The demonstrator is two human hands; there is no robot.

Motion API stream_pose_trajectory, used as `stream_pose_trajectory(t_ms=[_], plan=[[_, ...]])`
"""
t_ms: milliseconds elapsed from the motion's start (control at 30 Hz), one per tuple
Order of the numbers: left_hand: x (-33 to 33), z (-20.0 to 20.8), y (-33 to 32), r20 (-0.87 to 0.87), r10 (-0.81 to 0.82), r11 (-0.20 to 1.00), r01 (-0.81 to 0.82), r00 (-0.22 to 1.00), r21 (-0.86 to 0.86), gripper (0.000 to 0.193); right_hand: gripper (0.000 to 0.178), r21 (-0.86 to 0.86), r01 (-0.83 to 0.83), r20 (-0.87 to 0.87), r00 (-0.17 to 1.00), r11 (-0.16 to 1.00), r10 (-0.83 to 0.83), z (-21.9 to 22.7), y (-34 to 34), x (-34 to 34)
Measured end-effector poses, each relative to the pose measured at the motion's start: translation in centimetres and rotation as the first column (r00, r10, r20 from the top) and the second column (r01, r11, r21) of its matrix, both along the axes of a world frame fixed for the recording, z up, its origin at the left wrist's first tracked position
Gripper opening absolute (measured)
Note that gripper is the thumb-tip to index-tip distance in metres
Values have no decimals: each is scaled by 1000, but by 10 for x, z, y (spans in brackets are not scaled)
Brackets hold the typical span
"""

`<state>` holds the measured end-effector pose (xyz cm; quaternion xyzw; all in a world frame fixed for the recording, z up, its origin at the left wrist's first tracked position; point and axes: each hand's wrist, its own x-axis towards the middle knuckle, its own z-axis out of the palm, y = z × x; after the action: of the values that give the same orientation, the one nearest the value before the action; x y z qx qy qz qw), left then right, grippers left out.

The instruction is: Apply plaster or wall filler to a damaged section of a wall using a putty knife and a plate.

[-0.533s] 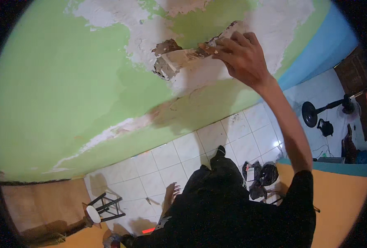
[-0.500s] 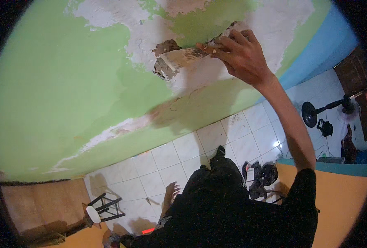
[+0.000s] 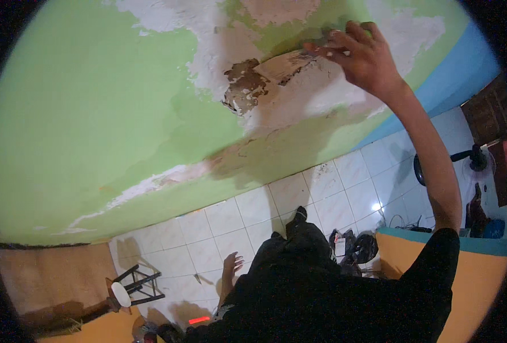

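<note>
A flat, broad-bladed scraper [image 3: 284, 66] lies at a low slant over the patched wall [image 3: 110, 108], its wide end just beside the right rim of a ragged hole [image 3: 245, 84]. The person's right hand [image 3: 369, 60] grips it at the far end, apparently so that the whole blade stays out in front of the fingers; blur and shadow there hide the handle, and whether the edge touches plaster cannot be told. Left of the hole, pale plaster gives way to smooth green paint, leaving sideways room, while the hole's broken lip could catch a corner. The left hand [image 3: 232, 264] hangs low, loosely open and holding nothing, well apart from the wall. White floor tiles [image 3: 230, 218] give standing room; a stool [image 3: 133, 290] and black bags [image 3: 361, 250] flank the person.
</note>
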<state>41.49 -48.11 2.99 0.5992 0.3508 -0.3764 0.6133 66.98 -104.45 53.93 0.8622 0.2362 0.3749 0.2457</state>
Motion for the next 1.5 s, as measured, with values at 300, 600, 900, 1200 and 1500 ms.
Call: stream_pose_trajectory(t_ms=[300, 600, 900, 1200, 1500], plan=[[-93, -23, 48, 402, 70, 989, -9, 913, -151, 34, 38, 10, 40, 74, 996, 999, -41, 29, -21, -44], [-42, -4, 22, 315, -14, 997, 36, 949, -63, 39, 21, 529, 206, -472, 878, 823, 84, -8, 46, -76], [48, -14, 2, 115, -2, 999, 7, 993, -41, 50, 27, 382, 750, -922, 351, 540, 165, 58, 70, -59], [1, -35, -12, 0, 6, 998, -6, 1000, -56, 44, 21, 383, 518, -825, 564, 765, 31, 95, 73, 1], [-50, -31, 4, -87, 45, 996, -52, 995, -72, 41, 25, 550, 381, -675, 727, 743, 128, 94, 48, -7]])
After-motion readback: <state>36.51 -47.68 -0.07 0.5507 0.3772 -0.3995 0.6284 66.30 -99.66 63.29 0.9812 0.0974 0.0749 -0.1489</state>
